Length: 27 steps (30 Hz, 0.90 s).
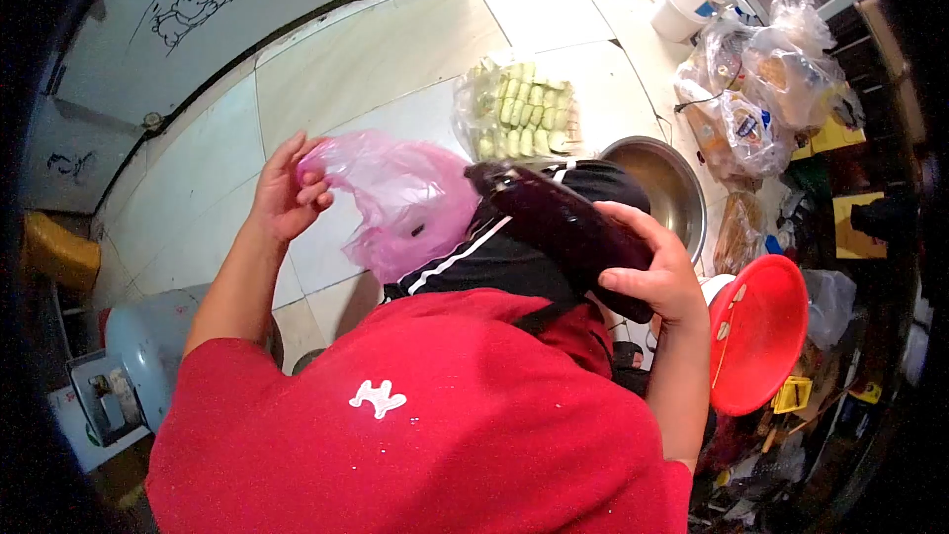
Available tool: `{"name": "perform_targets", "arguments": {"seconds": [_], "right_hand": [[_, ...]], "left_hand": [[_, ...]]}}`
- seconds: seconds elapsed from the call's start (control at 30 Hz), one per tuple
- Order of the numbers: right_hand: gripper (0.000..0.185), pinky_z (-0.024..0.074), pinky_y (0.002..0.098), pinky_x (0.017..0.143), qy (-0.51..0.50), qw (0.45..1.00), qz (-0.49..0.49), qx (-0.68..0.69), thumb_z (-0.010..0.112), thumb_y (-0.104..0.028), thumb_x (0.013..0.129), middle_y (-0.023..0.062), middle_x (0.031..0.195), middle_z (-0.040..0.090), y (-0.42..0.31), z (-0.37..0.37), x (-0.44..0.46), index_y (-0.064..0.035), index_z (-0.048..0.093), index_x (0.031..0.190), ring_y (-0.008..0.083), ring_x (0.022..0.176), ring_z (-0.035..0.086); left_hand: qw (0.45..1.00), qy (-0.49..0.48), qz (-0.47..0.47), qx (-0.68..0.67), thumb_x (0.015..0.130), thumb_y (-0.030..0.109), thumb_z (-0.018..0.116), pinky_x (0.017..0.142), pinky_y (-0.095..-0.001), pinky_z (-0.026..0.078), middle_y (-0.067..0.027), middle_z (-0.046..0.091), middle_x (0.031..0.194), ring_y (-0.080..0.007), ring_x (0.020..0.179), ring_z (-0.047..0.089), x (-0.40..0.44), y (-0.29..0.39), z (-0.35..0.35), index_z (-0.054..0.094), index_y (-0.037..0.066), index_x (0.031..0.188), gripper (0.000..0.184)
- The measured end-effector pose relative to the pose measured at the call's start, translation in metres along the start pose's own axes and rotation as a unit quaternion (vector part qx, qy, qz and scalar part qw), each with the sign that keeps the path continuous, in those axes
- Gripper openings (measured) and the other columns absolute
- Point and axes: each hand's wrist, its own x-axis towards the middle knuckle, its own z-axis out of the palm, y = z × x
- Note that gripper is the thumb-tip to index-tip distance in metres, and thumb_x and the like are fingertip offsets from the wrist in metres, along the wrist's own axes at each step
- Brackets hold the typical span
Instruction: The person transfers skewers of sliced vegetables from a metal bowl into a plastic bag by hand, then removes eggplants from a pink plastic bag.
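My right hand (660,272) is wrapped round the thick end of a long dark purple eggplant (568,222), held above my lap with its stem end pointing to the upper left. My left hand (290,188) pinches the edge of a thin pink plastic bag (405,193). The bag hangs loosely from those fingers towards my knee, with a small dark spot showing on it. Beyond my knees a clear bag of pale green rolled or cut pieces (529,111) lies on the tiled floor. Beside my right knee stands a metal bowl (682,173), partly hidden by my leg.
A red basin (766,336) is at my right. Several filled plastic bags (756,89) and white tubs (687,0) stand on the far right. A white cabinet or freezer (247,0) with line drawings runs along the upper left. A pale blue rounded object (148,346) is at the lower left.
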Motion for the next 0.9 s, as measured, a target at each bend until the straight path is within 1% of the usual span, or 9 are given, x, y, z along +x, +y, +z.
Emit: {"name": "perform_targets", "arguments": {"seconds": [0.13, 0.23, 0.33, 0.47, 0.5, 0.6, 0.67, 0.77, 0.9], "right_hand": [[0.070, 0.0401, 0.0315, 0.096, 0.011, 1.000, -0.018, 0.019, 0.078, -0.015, 0.064, 0.0095, 0.118, 0.057, 0.017, 0.002, -0.004, 0.0015, 0.050, 0.125, 0.0177, 0.108, 0.053], [0.073, 0.0382, 0.0312, 0.098, 0.002, 1.000, -0.007, -0.016, 0.079, -0.016, 0.063, 0.0096, 0.117, 0.057, 0.021, 0.003, -0.004, 0.0016, 0.048, 0.126, 0.0182, 0.109, 0.053], [0.074, 0.0380, 0.0314, 0.098, 0.015, 0.999, -0.001, 0.032, 0.079, -0.014, 0.063, 0.0099, 0.118, 0.056, 0.022, 0.009, -0.002, 0.0015, 0.047, 0.128, 0.0185, 0.110, 0.052], [0.074, 0.0378, 0.0315, 0.098, 0.030, 0.998, 0.004, 0.060, 0.078, -0.012, 0.065, 0.0103, 0.119, 0.056, 0.024, 0.013, 0.003, 0.0017, 0.045, 0.129, 0.0192, 0.111, 0.053], [0.073, 0.0376, 0.0318, 0.099, 0.030, 0.996, 0.001, 0.080, 0.078, -0.011, 0.065, 0.0105, 0.120, 0.056, 0.025, 0.014, 0.005, 0.0019, 0.045, 0.129, 0.0197, 0.111, 0.053], [0.072, 0.0370, 0.0322, 0.099, 0.031, 0.994, 0.000, 0.101, 0.078, -0.010, 0.066, 0.0107, 0.120, 0.056, 0.025, 0.016, 0.007, 0.0024, 0.045, 0.128, 0.0202, 0.111, 0.053], [0.071, 0.0365, 0.0324, 0.100, 0.031, 0.994, -0.002, 0.100, 0.077, -0.010, 0.066, 0.0107, 0.120, 0.055, 0.023, 0.016, 0.008, 0.0026, 0.045, 0.128, 0.0204, 0.112, 0.052], [0.073, 0.0357, 0.0331, 0.101, 0.031, 0.995, 0.012, 0.099, 0.078, -0.011, 0.065, 0.0108, 0.121, 0.055, 0.026, 0.016, 0.009, 0.0029, 0.044, 0.129, 0.0206, 0.113, 0.052], [0.076, 0.0342, 0.0335, 0.102, 0.042, 0.990, 0.015, 0.133, 0.079, -0.015, 0.064, 0.0116, 0.123, 0.054, 0.031, 0.011, 0.008, 0.0034, 0.043, 0.129, 0.0214, 0.115, 0.050]], "left_hand": [[0.994, 0.025, 0.042, 0.093, 0.086, 0.038, 0.060, 0.054, -0.0286, 0.039, 0.0008, 0.053, 0.073, -0.0108, 0.049, 0.042, 0.003, -0.010, 0.020, 0.058, 0.009, 0.104, 0.034], [0.926, 0.153, 0.269, 0.215, 0.088, 0.034, 0.055, 0.067, -0.0331, 0.048, -0.0089, 0.052, 0.114, -0.0182, 0.066, 0.056, -0.003, -0.005, 0.035, 0.045, 0.005, 0.125, 0.048], [0.876, 0.207, 0.401, 0.172, 0.090, 0.028, 0.053, 0.069, -0.0352, 0.049, -0.0083, 0.051, 0.111, -0.0210, 0.072, 0.059, -0.006, -0.009, 0.014, 0.047, 0.004, 0.119, 0.039], [0.882, 0.148, 0.279, 0.350, 0.080, 0.013, 0.052, 0.072, -0.0305, 0.048, -0.0075, 0.058, 0.080, -0.0181, 0.072, 0.058, 0.008, -0.076, -0.061, 0.061, 0.001, 0.079, 0.015], [0.781, 0.087, 0.330, 0.523, 0.081, 0.012, 0.050, 0.073, -0.0284, 0.047, -0.0072, 0.061, 0.081, -0.0173, 0.076, 0.058, 0.012, -0.092, -0.066, 0.065, 0.000, 0.078, 0.019], [0.848, 0.132, 0.272, 0.435, 0.084, 0.014, 0.050, 0.070, -0.0278, 0.046, -0.0052, 0.063, 0.083, -0.0141, 0.079, 0.057, 0.044, -0.127, -0.057, 0.067, 0.003, 0.089, 0.020], [0.929, 0.115, 0.054, 0.347, 0.084, 0.013, 0.053, 0.060, -0.0279, 0.046, -0.0048, 0.062, 0.082, -0.0131, 0.072, 0.056, 0.070, -0.133, -0.053, 0.067, 0.004, 0.092, 0.018], [0.907, -0.062, 0.017, 0.416, 0.082, 0.013, 0.055, 0.050, -0.0283, 0.043, -0.0066, 0.062, 0.080, -0.0137, 0.062, 0.055, 0.074, -0.154, -0.014, 0.066, 0.003, 0.094, 0.019], [0.910, 0.032, -0.124, 0.394, 0.081, 0.015, 0.058, 0.050, -0.0279, 0.042, -0.0071, 0.062, 0.082, -0.0140, 0.061, 0.054, 0.115, -0.168, -0.017, 0.067, 0.003, 0.091, 0.018]]}}
